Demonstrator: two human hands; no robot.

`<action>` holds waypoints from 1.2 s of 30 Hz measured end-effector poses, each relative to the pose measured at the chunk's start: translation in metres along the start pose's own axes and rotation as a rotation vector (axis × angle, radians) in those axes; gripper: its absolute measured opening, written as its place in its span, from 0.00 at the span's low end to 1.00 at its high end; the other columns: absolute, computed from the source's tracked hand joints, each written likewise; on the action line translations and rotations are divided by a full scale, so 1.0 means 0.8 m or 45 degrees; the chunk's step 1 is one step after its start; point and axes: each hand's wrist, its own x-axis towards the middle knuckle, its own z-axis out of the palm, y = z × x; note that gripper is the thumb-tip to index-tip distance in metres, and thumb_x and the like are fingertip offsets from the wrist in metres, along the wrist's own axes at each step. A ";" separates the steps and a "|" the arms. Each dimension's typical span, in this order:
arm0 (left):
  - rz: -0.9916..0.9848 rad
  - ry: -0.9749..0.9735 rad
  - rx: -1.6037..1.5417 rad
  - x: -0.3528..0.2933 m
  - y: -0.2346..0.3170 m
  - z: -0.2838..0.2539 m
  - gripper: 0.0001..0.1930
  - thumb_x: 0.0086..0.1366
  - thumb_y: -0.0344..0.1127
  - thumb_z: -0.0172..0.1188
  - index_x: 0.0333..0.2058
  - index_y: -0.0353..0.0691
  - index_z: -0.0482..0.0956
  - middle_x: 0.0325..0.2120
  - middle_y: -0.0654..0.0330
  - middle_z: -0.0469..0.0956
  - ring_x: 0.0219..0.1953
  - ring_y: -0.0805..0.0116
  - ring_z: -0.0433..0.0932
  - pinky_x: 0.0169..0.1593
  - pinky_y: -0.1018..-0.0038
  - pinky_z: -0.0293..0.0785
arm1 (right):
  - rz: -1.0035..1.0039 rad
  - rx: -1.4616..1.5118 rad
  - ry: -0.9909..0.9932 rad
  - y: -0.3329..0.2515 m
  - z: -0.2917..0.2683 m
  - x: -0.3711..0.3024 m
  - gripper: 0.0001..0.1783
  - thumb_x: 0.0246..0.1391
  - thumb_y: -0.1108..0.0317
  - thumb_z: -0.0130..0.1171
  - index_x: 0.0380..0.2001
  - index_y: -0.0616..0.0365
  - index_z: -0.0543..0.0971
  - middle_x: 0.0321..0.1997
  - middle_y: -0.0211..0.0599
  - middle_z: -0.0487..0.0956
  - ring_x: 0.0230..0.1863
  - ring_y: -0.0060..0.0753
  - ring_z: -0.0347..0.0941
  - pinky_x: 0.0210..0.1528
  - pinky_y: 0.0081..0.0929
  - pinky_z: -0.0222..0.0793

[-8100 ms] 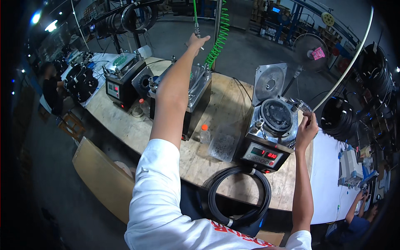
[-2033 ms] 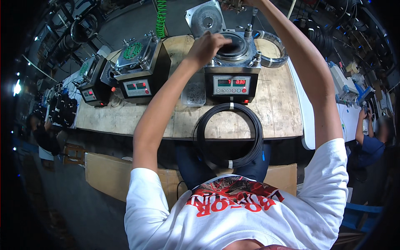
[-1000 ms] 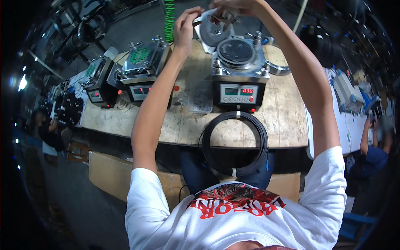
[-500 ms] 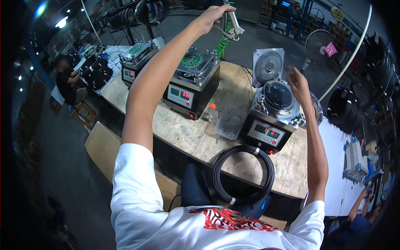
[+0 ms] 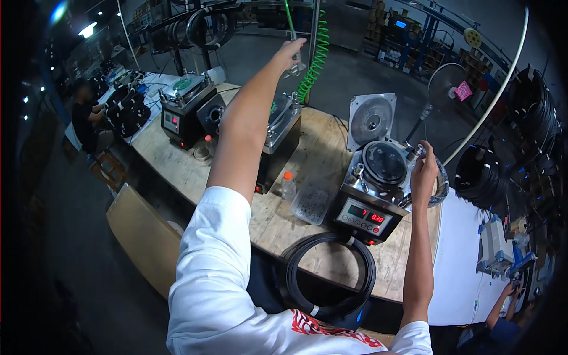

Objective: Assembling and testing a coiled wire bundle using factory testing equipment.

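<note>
My left hand [image 5: 289, 56] is stretched far forward, its fingers around a silver air blow gun [image 5: 296, 66] beside a green coiled hose [image 5: 319, 56]. My forearm hides part of the middle benchtop machine [image 5: 283, 145]. My right hand [image 5: 423, 177] is at the right side of the nearer benchtop machine [image 5: 378, 207], fingers closed about a metal clamp knob [image 5: 416, 152]. This machine has a dark round disc [image 5: 384, 162] on top and a lit panel in front. Behind the disc a square metal plate [image 5: 373, 121] with a round face stands tilted up.
A black cable coil [image 5: 291, 278] lies over the wooden table's [image 5: 390, 278] front edge. A clear tray [image 5: 310, 204] and an orange-capped bottle [image 5: 288, 186] stand left of the near machine. A third machine [image 5: 186, 115] is farther left. A person [image 5: 89, 115] sits at far left; another's arms [image 5: 503, 305] show at right.
My left hand has moved left and down with the air blow gun. My right hand has come down to the clamp knob. The near machine's display reads differently, and the view has shifted.
</note>
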 end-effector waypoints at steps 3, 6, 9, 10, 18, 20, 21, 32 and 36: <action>-0.057 -0.016 0.035 0.002 -0.014 -0.005 0.33 0.66 0.49 0.62 0.63 0.35 0.66 0.64 0.57 0.62 0.64 0.62 0.59 0.64 0.52 0.64 | 0.022 -0.046 0.029 -0.005 -0.002 -0.002 0.26 0.54 0.87 0.46 0.57 0.60 0.72 0.37 0.53 0.78 0.37 0.50 0.77 0.42 0.41 0.71; -0.066 -0.004 0.067 -0.001 -0.022 -0.010 0.35 0.65 0.50 0.62 0.63 0.33 0.66 0.65 0.54 0.61 0.66 0.59 0.59 0.64 0.53 0.63 | 0.060 -0.032 0.028 -0.010 -0.004 -0.004 0.28 0.53 0.87 0.47 0.58 0.58 0.70 0.30 0.49 0.75 0.29 0.46 0.74 0.37 0.40 0.69; -0.026 -0.039 0.192 -0.018 -0.022 -0.008 0.34 0.65 0.49 0.63 0.63 0.34 0.66 0.64 0.52 0.61 0.65 0.58 0.59 0.62 0.55 0.64 | 0.017 -0.053 0.059 -0.006 -0.002 -0.004 0.29 0.53 0.87 0.47 0.59 0.57 0.70 0.26 0.49 0.73 0.26 0.46 0.72 0.34 0.40 0.69; 0.016 -0.094 0.291 -0.028 -0.020 -0.008 0.34 0.66 0.49 0.63 0.64 0.35 0.67 0.64 0.50 0.61 0.65 0.57 0.60 0.61 0.56 0.65 | 0.001 -0.063 0.077 -0.005 0.000 -0.004 0.29 0.53 0.87 0.47 0.59 0.57 0.70 0.25 0.49 0.73 0.25 0.46 0.72 0.34 0.40 0.69; 0.401 -0.300 0.529 -0.181 -0.056 0.001 0.31 0.67 0.45 0.61 0.65 0.41 0.66 0.56 0.53 0.73 0.50 0.66 0.74 0.53 0.74 0.69 | -0.070 -0.105 0.054 0.013 0.005 0.000 0.28 0.53 0.86 0.47 0.58 0.57 0.69 0.25 0.57 0.75 0.26 0.52 0.76 0.33 0.42 0.68; 0.411 -0.428 0.572 -0.247 -0.085 0.009 0.30 0.67 0.43 0.61 0.64 0.39 0.67 0.58 0.51 0.72 0.54 0.65 0.73 0.56 0.74 0.69 | -0.003 -0.066 0.023 0.009 -0.004 0.000 0.26 0.54 0.84 0.48 0.57 0.57 0.71 0.25 0.57 0.76 0.26 0.54 0.75 0.33 0.41 0.69; 0.392 -0.444 0.659 -0.273 -0.107 0.009 0.31 0.66 0.42 0.61 0.65 0.38 0.65 0.59 0.51 0.71 0.57 0.64 0.72 0.59 0.72 0.68 | 0.008 -0.071 0.007 0.012 -0.003 -0.001 0.26 0.54 0.84 0.48 0.57 0.57 0.71 0.25 0.57 0.76 0.26 0.54 0.75 0.33 0.41 0.69; 0.184 0.092 0.514 -0.412 -0.378 -0.013 0.39 0.46 0.32 0.73 0.58 0.30 0.67 0.57 0.42 0.72 0.58 0.49 0.74 0.58 0.65 0.70 | -0.040 0.019 0.143 0.023 -0.003 -0.007 0.21 0.53 0.78 0.52 0.51 0.58 0.75 0.24 0.54 0.77 0.24 0.51 0.77 0.34 0.41 0.70; 0.101 0.081 0.634 -0.394 -0.392 -0.054 0.30 0.45 0.34 0.76 0.48 0.32 0.76 0.43 0.51 0.81 0.47 0.62 0.80 0.52 0.69 0.73 | -0.045 0.108 0.130 0.002 0.010 -0.008 0.20 0.52 0.77 0.53 0.50 0.58 0.76 0.24 0.54 0.79 0.26 0.52 0.78 0.34 0.42 0.70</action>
